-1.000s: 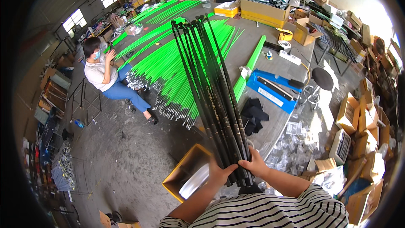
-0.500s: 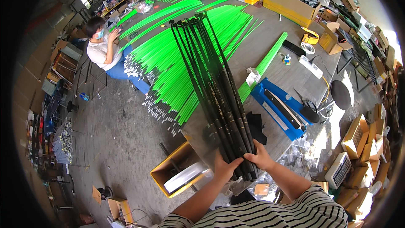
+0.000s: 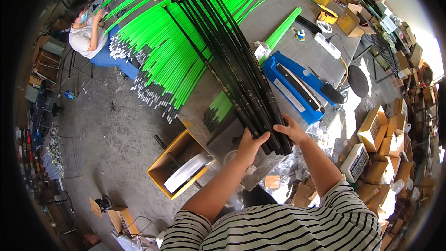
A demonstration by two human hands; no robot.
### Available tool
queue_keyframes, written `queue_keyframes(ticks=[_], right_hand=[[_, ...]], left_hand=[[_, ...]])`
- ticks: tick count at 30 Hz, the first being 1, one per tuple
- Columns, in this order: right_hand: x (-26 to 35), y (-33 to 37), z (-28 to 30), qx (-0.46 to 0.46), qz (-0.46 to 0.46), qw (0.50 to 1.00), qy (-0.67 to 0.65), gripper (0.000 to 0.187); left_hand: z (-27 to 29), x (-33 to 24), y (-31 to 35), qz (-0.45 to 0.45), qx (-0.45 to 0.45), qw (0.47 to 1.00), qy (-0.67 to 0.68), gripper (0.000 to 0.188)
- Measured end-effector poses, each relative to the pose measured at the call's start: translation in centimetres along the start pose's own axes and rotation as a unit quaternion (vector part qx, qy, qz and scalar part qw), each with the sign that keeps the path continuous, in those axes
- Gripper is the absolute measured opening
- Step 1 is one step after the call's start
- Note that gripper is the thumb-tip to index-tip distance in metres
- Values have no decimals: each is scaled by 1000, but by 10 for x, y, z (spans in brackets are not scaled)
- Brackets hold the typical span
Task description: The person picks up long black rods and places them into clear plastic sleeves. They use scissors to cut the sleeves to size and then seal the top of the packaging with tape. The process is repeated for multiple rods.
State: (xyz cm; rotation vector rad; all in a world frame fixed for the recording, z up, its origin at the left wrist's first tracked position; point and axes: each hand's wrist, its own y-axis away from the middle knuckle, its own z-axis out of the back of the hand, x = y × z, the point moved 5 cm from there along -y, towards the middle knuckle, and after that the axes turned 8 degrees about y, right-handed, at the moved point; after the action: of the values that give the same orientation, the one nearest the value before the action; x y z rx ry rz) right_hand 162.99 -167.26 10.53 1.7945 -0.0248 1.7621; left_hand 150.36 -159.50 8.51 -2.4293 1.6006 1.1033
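A bundle of long black tapered rods [image 3: 241, 90], which look like fishing rods with gold markings, slants away over the table's near part. Their thick ends are closest to me; the thin, knob-tipped ends fan out over a wide spread of green rods [image 3: 160, 58]. My left hand [image 3: 252, 146] is closed round the bundle's left side near the thick ends. Gripping its right side, my right hand [image 3: 291, 131] is closed too. Just right of the bundle lies a blue heat sealer [image 3: 295, 86] with a black bar.
A co-worker [image 3: 87, 32] in a mask sits at the table's left side. Below the table's near-left corner stands a yellow-edged carton [image 3: 179, 165] holding a white roll. A power strip [image 3: 326, 46] and black scissors lie right. Clear plastic bags and cartons [image 3: 373, 130] crowd the lower right.
The view has shifted, so the table sits higher and further left. My hands and the black rods are higher in view; the rods are fanned wider, and a short green bundle shows beside them.
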Motion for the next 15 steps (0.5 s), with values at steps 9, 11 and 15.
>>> queue_keyframes(ticks=[9, 11, 15], right_hand=[[3, 38, 17, -339, 149, 873, 318, 35], [43, 80, -31, -366, 285, 776, 427, 24], [8, 149, -156, 22, 498, 738, 454, 7]], left_hand=[[33, -59, 76, -21, 28, 995, -99, 47], [72, -95, 119, -75, 3, 992, -99, 40], [215, -107, 210, -145, -232, 953, -127, 30]])
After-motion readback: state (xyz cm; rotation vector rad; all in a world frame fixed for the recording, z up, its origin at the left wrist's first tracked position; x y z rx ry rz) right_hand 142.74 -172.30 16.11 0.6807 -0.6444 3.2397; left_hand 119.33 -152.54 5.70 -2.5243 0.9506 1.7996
